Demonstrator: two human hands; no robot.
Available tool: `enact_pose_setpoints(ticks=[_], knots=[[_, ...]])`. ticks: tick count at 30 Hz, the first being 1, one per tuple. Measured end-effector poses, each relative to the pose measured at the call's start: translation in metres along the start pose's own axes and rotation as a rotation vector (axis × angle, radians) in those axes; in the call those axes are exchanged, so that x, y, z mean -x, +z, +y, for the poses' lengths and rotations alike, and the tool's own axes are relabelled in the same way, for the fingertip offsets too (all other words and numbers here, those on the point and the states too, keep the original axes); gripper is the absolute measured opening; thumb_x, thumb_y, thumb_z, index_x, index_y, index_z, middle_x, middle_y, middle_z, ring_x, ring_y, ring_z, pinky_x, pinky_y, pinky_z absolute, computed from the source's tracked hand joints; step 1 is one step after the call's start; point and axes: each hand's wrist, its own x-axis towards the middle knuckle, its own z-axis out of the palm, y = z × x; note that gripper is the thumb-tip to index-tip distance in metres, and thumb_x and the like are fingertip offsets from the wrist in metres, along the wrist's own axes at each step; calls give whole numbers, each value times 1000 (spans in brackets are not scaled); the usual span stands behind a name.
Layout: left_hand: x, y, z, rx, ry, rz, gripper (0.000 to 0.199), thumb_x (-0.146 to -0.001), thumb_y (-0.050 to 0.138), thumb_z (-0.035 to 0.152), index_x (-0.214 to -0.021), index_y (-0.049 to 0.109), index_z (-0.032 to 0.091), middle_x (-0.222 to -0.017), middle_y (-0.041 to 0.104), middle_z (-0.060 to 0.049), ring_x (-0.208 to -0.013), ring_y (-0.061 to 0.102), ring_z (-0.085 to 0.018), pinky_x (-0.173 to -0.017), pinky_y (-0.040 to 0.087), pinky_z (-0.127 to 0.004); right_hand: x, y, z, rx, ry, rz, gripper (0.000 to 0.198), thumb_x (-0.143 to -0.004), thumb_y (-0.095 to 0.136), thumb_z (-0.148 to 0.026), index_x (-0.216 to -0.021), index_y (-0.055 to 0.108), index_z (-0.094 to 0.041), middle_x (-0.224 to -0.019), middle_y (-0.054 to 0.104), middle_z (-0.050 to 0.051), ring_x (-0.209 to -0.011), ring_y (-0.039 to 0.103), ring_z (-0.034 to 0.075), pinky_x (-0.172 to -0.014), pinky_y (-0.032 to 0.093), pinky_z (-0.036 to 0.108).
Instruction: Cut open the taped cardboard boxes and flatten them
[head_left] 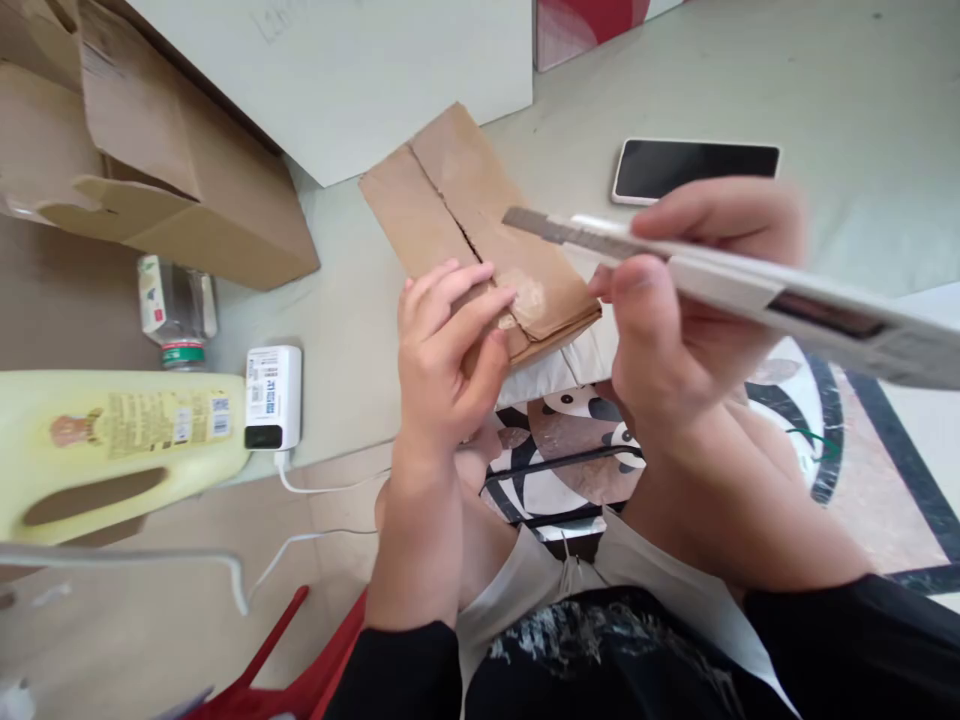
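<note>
A small brown cardboard box [480, 180] lies tilted near the front edge of the table, a dark seam running lengthwise across its top. My left hand [442, 350] grips its near left part, fingers spread over the top face across the seam and thumb by the near edge. In my right hand [682, 350] is a light-coloured utility knife [731, 285], pinched between thumb and fingers, its metal blade extended and pointing left. The blade tip appears above the box, right of the seam; whether it touches the cardboard I cannot tell.
A smartphone [697, 170] lies behind my right hand. Left are an open cardboard carton [232, 200], a plastic bottle [180, 310], a yellow jug [150, 420] and a white power bank [277, 390] with a cable. A large white box [375, 70] stands behind. A red chair [277, 650] is lower left.
</note>
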Motion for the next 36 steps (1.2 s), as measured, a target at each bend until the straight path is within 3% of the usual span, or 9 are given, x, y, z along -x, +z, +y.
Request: enact_pose_setpoints(ticks=[4, 8, 14, 17, 19, 22, 26, 32, 36], knots=[[3, 3, -1, 63, -20, 43, 27, -96, 52, 36, -114, 71, 32, -129, 62, -6, -126, 57, -26, -114, 41, -53, 9, -1, 6, 140, -166, -63, 7, -96, 58, -35, -100, 62, -31, -78, 61, -5, -63, 55, 9, -57, 46, 28], [4, 5, 1, 107, -34, 100, 27, -95, 54, 37, -113, 73, 29, -133, 56, -7, -129, 55, -27, -114, 44, -53, 11, -4, 12, 170, -175, -33, 9, -92, 62, -36, -94, 65, -28, -78, 64, -4, -60, 53, 10, -54, 45, 28], [1, 7, 8, 248, -7, 227, 20, -91, 61, 29, -107, 73, 30, -127, 62, -4, -123, 59, -23, -112, 48, -48, 9, -3, 11, 81, -105, -14, 9, -93, 59, -33, -93, 65, -26, -79, 63, -2, -64, 57, 12, -56, 48, 28], [-4, 3, 14, 500, 1, 403, 9, -87, 61, 27, -84, 68, 24, -102, 68, -2, -103, 66, -18, -101, 55, -40, 7, -6, 12, 38, -58, 41, 10, -93, 60, -35, -91, 65, -26, -82, 62, -3, -65, 57, 10, -64, 50, 30], [-8, -3, 18, 708, -2, 445, 30, -91, 57, 32, -64, 51, 20, -71, 58, 0, -75, 62, -14, -78, 59, -34, 5, -8, 15, 3, -39, 76, 12, -93, 61, -38, -91, 64, -26, -82, 60, -3, -62, 54, 9, -64, 50, 29], [-12, -12, 21, 869, -13, 336, 51, -96, 49, 40, -54, 29, 18, -50, 32, 0, -56, 50, -13, -62, 52, -31, 4, -9, 19, -54, -3, 115, 18, -92, 62, -44, -89, 62, -26, -78, 55, -3, -59, 53, 8, -60, 52, 27], [-13, -16, 21, 871, -16, 245, 61, -98, 42, 48, -48, 24, 18, -42, 24, -1, -57, 54, -16, -63, 51, -32, 4, -9, 22, -105, 30, 129, 21, -91, 63, -47, -88, 61, -26, -73, 49, -3, -58, 52, 8, -59, 55, 27], [-8, -16, 16, 977, 19, 175, 65, -95, 43, 60, -47, 32, 18, -44, 37, -2, -65, 65, -20, -75, 58, -39, 4, -9, 22, -115, 61, 127, 20, -91, 64, -46, -88, 61, -27, -70, 48, -4, -56, 51, 8, -60, 55, 28], [-10, -12, 20, 958, -19, 254, 43, -96, 47, 46, -62, 48, 19, -78, 67, -1, -82, 73, -18, -77, 62, -34, 4, -10, 25, -111, 66, 132, 20, -91, 63, -46, -88, 61, -27, -68, 48, -4, -55, 51, 10, -58, 53, 29]])
